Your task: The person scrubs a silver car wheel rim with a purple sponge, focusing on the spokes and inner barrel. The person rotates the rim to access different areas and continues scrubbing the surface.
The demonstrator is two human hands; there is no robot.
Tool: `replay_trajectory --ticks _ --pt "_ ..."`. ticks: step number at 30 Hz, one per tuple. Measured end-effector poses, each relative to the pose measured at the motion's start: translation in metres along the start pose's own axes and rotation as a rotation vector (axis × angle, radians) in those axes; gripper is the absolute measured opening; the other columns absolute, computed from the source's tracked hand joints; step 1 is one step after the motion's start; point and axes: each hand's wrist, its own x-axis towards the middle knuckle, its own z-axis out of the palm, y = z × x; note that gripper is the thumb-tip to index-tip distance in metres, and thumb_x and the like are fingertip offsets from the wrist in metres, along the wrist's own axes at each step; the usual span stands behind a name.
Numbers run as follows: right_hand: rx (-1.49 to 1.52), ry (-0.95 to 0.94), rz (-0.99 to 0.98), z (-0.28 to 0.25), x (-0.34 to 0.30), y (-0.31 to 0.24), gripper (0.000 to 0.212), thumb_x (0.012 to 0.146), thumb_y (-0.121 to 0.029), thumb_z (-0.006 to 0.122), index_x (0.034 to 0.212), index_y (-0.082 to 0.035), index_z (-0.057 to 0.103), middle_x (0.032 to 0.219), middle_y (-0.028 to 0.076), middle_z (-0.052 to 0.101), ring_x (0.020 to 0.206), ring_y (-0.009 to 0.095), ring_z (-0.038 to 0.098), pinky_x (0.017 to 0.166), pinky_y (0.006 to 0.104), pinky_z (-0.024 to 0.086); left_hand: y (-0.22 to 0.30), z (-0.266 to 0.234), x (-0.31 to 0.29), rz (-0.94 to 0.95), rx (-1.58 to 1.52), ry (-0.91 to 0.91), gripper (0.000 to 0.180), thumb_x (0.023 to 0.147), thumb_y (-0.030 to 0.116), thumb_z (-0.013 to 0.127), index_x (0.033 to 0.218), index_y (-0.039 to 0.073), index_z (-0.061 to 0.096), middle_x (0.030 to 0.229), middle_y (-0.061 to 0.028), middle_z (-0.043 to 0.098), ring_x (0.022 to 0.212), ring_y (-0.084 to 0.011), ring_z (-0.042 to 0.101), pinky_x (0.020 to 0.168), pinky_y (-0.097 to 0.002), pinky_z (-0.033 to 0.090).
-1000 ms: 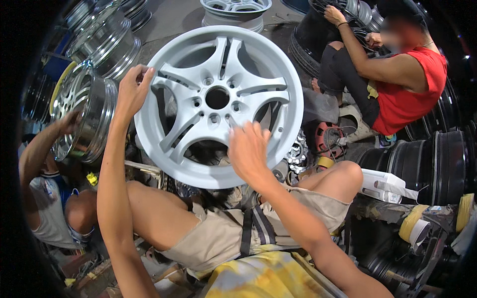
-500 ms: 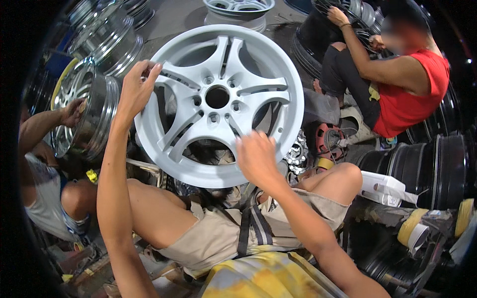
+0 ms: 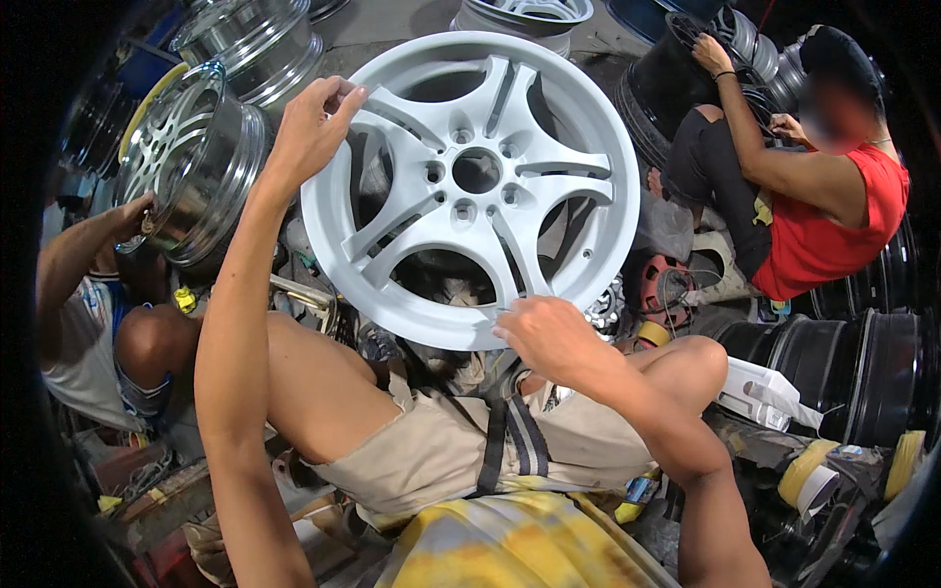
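A large pale grey, matte wheel rim (image 3: 421, 318) with split spokes faces me above my knees, its round centre hole and bolt holes showing. At its upper left edge, my left hand (image 3: 316, 122) has its fingers curled, thumb and fingertips against the rim. My right hand (image 3: 554, 335) is at the lower edge, just right of the middle, with its fingers bent together and pressed to the surface beside the end of a spoke. Something small may be under those fingertips, but I cannot make it out.
At left, a person's hand (image 3: 137, 216) touches a shiny chrome wheel (image 3: 221, 171). A person in a red top (image 3: 833, 220) sits at the right beside dark wheels. Nearby are a red power tool (image 3: 665, 291), a white box (image 3: 755, 392), yellow tape rolls (image 3: 809, 475) and stacked black rims (image 3: 823, 367).
My right hand has moved down along the wheel, from beside the lower spoke to the lower edge. My left hand stays at the upper left edge. The whole view has shifted.
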Motion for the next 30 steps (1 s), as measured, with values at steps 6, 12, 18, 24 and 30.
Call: replay_trajectory --ticks 6,12,18,24,30 --pt "-0.215 -0.181 0.097 -0.049 -0.012 0.055 0.021 0.101 -0.020 0.060 0.104 -0.006 0.076 0.080 0.021 0.073 0.081 0.038 0.074 0.074 0.0494 0.059 -0.009 -0.009 -0.005 0.039 0.022 0.005 0.042 0.105 0.038 0.063 0.113 -0.003 0.071 0.093 -0.0124 0.071 0.085 -0.0190 0.064 0.080 -0.0345 0.051" --pt "-0.265 -0.305 0.007 -0.028 0.009 0.008 0.022 0.099 -0.018 0.060 0.097 -0.001 0.074 0.084 0.023 0.073 0.083 0.039 0.073 0.077 0.0492 0.059 -0.011 -0.013 -0.008 -0.026 0.014 0.007 0.042 0.106 0.038 0.062 0.114 -0.003 0.070 0.095 -0.0126 0.071 0.085 -0.0194 0.064 0.079 -0.0347 0.051" --pt "-0.151 -0.202 0.090 -0.049 -0.017 0.077 0.029 0.103 -0.029 0.058 0.111 -0.008 0.078 0.099 0.022 0.075 0.093 0.037 0.074 0.085 0.0488 0.058 -0.009 -0.017 -0.010 -0.014 0.016 -0.053 0.042 0.106 0.039 0.062 0.116 -0.002 0.071 0.095 -0.0118 0.071 0.086 -0.0178 0.064 0.080 -0.0339 0.052" --pt "-0.704 0.068 0.010 -0.092 0.013 0.140 0.016 0.096 -0.018 0.065 0.100 -0.008 0.077 0.095 0.013 0.072 0.088 0.030 0.070 0.079 0.0454 0.054 -0.015 -0.014 -0.009 -0.066 -0.028 -0.044 0.043 0.105 0.040 0.063 0.115 -0.001 0.070 0.094 -0.0117 0.070 0.086 -0.0185 0.063 0.080 -0.0347 0.052" --pt "-0.614 -0.120 -0.089 -0.050 0.014 0.122 0.014 0.092 -0.018 0.067 0.092 -0.008 0.076 0.095 0.013 0.073 0.091 0.029 0.072 0.083 0.0439 0.055 -0.016 -0.012 -0.012 -0.012 -0.054 0.005 0.044 0.101 0.038 0.065 0.106 -0.005 0.072 0.088 -0.0178 0.067 0.079 -0.0265 0.061 0.076 -0.0412 0.050"
